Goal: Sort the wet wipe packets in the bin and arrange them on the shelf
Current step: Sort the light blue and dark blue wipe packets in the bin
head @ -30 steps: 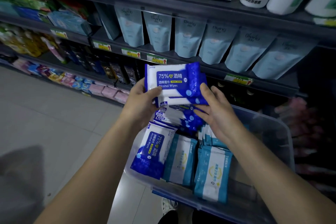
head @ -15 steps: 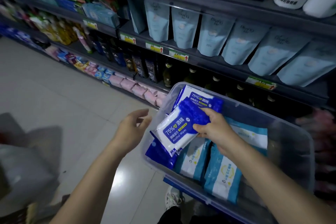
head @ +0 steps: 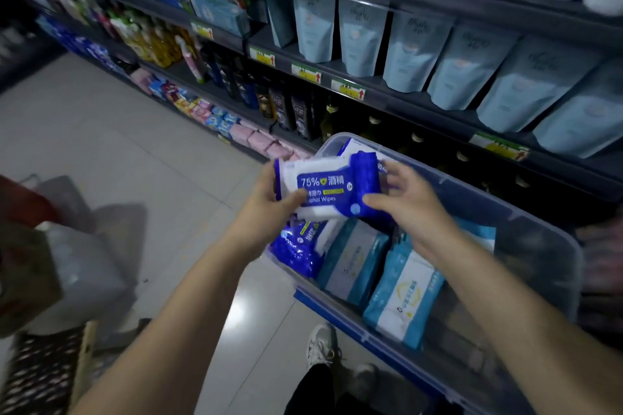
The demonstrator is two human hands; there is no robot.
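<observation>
I am looking down at my two bare hands holding one blue-and-white alcohol wipes packet [head: 332, 189] above the near left corner of a clear plastic bin [head: 539, 266]. My left hand [head: 269, 202] is gripping the packet's left end, its thumb lying across the front and its fingers hidden behind. My right hand [head: 404, 205] is pinching the right end, its thumb pressing the lower blue corner and its fingers slightly spread behind, a little blurred. The packet is facing me, level, with "75%" printed on it. Inside the bin, a second blue packet [head: 296, 246] is lying beside teal-and-white wipe packets [head: 404, 293] standing in a row. The bin is sitting just in front of a dark store shelf [head: 404, 101] carrying pale blue pouches [head: 465, 67]. A white sneaker [head: 322, 344] is showing on the tiled floor [head: 135, 145].
</observation>
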